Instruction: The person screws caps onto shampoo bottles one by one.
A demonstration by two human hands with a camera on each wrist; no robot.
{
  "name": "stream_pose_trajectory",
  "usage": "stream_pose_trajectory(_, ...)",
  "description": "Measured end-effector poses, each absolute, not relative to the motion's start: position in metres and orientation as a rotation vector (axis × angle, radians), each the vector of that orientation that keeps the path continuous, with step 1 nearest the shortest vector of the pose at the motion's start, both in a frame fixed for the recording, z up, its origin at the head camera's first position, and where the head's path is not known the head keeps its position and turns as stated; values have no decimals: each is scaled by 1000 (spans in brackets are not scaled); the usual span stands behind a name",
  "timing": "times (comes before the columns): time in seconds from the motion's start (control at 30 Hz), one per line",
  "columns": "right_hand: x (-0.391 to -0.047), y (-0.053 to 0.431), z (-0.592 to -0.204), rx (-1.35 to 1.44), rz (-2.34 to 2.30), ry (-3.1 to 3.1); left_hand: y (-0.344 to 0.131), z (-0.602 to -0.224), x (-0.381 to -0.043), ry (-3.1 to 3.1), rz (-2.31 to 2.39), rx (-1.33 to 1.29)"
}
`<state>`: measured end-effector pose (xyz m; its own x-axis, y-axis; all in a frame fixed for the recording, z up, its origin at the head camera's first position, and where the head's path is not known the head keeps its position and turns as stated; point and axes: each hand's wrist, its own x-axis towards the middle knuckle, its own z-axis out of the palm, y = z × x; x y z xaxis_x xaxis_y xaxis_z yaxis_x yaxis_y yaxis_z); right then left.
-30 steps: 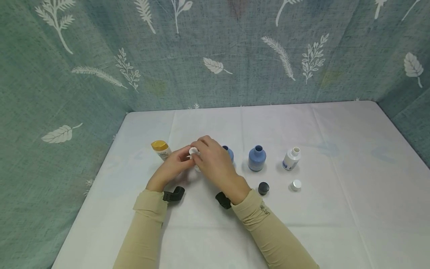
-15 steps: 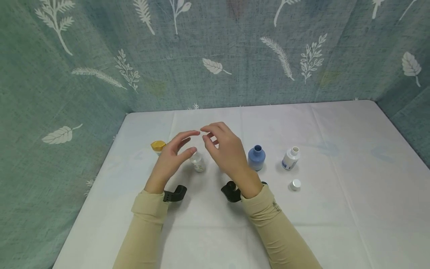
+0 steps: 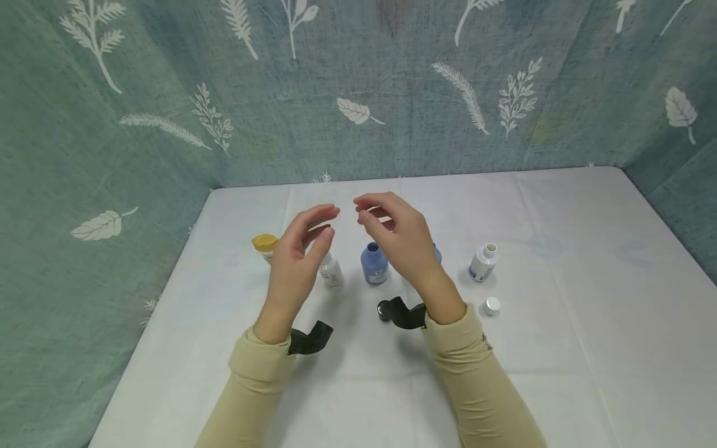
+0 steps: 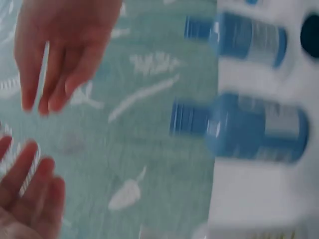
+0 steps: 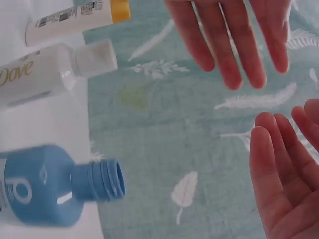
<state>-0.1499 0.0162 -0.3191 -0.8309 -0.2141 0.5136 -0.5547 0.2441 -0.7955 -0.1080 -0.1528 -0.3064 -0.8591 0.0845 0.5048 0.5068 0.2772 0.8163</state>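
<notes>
My left hand (image 3: pixel 299 255) and right hand (image 3: pixel 400 236) are raised above the table, fingers loosely bent and apart, with nothing in either. Below and between them stands a white Dove bottle (image 3: pixel 331 272), its white cap (image 5: pixel 97 58) on, as the right wrist view shows. Just right of it is a blue bottle (image 3: pixel 374 267) with a bare threaded neck. A second blue bottle (image 3: pixel 437 252) is mostly hidden behind my right wrist; the left wrist view shows both blue bottles uncapped, slightly blurred.
A white tube with a yellow cap (image 3: pixel 265 244) stands left, partly behind my left hand. An uncapped white bottle (image 3: pixel 483 262) stands right, a loose white cap (image 3: pixel 491 305) before it. A black cap (image 3: pixel 383 310) lies beside the right wrist camera (image 3: pixel 407 314). A leaf-patterned curtain (image 3: pixel 358 93) hangs behind.
Both hands have come off the white Dove bottle and lifted, the right hand moving further right. The near blue bottle has come into view; the second is now largely covered.
</notes>
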Motion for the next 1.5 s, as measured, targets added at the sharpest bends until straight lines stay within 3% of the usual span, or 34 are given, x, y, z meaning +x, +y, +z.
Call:
stream_pose_trajectory(0.43, -126, 56, -302, 660, 1670, -2535, -112, -330, -102, -2276, -1727, -449)
stream_pose_trajectory(0.8, -144, 85, -358, 967, 1601, -2889, -102, -364, -114, -2458, -1713, -250)
stream_pose_trajectory(1.0, -146, 79, -367, 1228, 1359, -3050, -104, -391, -128, -2493, -1746, -151)
stream_pose_trajectory(1.5, -146, 50, -382, 1296, 1126, -3207, -107, -409, -138, -2582, -1732, -19)
